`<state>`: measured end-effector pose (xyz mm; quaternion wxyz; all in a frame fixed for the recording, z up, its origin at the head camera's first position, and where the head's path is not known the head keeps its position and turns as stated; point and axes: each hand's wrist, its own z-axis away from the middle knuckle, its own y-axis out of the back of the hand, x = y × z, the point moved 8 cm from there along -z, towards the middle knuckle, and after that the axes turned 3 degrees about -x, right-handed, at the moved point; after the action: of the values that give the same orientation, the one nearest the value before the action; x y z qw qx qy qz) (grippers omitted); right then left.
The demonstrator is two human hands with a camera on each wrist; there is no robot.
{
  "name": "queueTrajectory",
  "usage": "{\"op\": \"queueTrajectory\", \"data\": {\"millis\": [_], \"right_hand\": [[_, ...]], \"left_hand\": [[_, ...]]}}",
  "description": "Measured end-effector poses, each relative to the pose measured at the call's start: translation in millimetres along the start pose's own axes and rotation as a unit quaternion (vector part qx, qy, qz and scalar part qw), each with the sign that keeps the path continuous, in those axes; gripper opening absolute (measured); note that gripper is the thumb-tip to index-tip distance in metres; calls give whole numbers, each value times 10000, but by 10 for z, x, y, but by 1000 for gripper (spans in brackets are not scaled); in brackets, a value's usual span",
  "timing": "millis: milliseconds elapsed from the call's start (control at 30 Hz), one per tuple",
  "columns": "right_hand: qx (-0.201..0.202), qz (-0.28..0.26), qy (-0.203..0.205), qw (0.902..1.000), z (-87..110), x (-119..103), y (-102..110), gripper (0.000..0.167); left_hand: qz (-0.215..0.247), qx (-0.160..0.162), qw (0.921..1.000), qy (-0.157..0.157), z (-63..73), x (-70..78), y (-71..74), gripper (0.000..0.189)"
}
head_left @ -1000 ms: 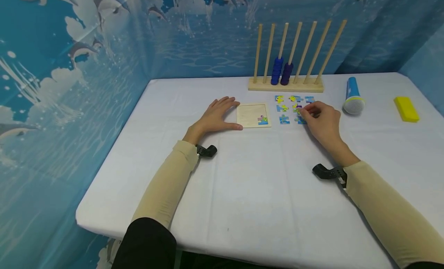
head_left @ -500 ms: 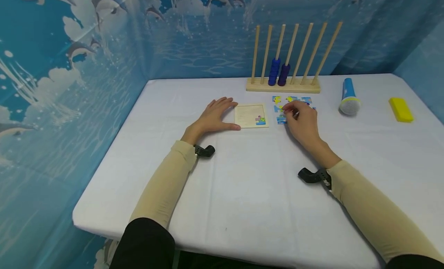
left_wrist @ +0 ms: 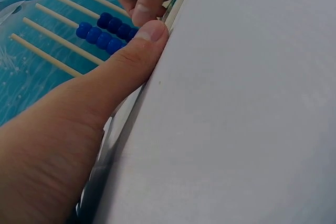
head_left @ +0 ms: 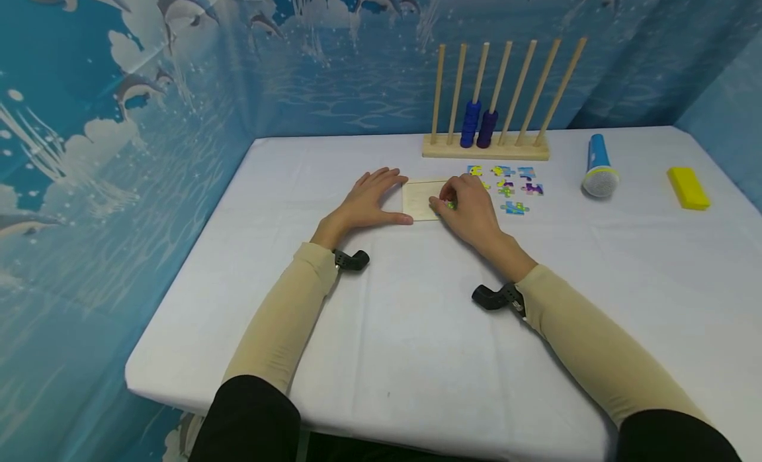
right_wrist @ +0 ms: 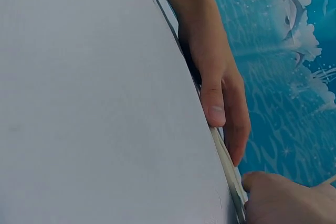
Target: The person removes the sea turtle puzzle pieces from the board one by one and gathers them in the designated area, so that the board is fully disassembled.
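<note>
The left hand [head_left: 370, 200] lies at the left side of a shallow wooden puzzle tray [head_left: 419, 200], its extended thumb and fingers spanning that edge. In the right wrist view the left thumb [right_wrist: 214, 106] touches the tray's rim. Over the tray's right part, the right hand [head_left: 473, 210] pinches a small puzzle piece between thumb and curled fingers; its own fingers mostly hide it. Colour from a puzzle piece [head_left: 450, 205] shows just under the fingertips. Several loose jigsaw pieces [head_left: 514, 208], blue, yellow, purple and green, lie right of the tray, some partly covered by the right hand.
A wooden peg stand [head_left: 485, 148] with blue and purple beads on two pegs stands behind the pieces. Farther right are a blue toy microphone [head_left: 600, 167] and a yellow block [head_left: 688, 188]. A white cloth covers the table [head_left: 417, 329]; a blue sea-print curtain [head_left: 333, 78] rises behind.
The right hand has moved left from the loose pieces to above the tray's right part, uncovering pieces on the right. The left hand has stayed at the tray's left edge.
</note>
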<state>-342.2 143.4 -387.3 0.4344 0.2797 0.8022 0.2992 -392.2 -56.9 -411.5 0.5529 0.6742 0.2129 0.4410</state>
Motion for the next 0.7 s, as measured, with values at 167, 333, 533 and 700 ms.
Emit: {"op": "queueTrajectory", "data": {"millis": [167,333,533,700], "right_hand": [[49,153,172,9997,16,-35,1,29],[21,185,231,9996,19,-34,-1,30],[-62,397,36,9992,27,-11,-7,32],[-94,423,-57,9990,2,-5,-11,31]], "left_hand": [[-15,17,10000,-10,-1,-1,-8,98],[-29,2,10000,10,-2,-1,-7,98],[-22,-13,10000,25,-3,5,-14,99],[-45,14,10000,27,-7,11,-1,98]]}}
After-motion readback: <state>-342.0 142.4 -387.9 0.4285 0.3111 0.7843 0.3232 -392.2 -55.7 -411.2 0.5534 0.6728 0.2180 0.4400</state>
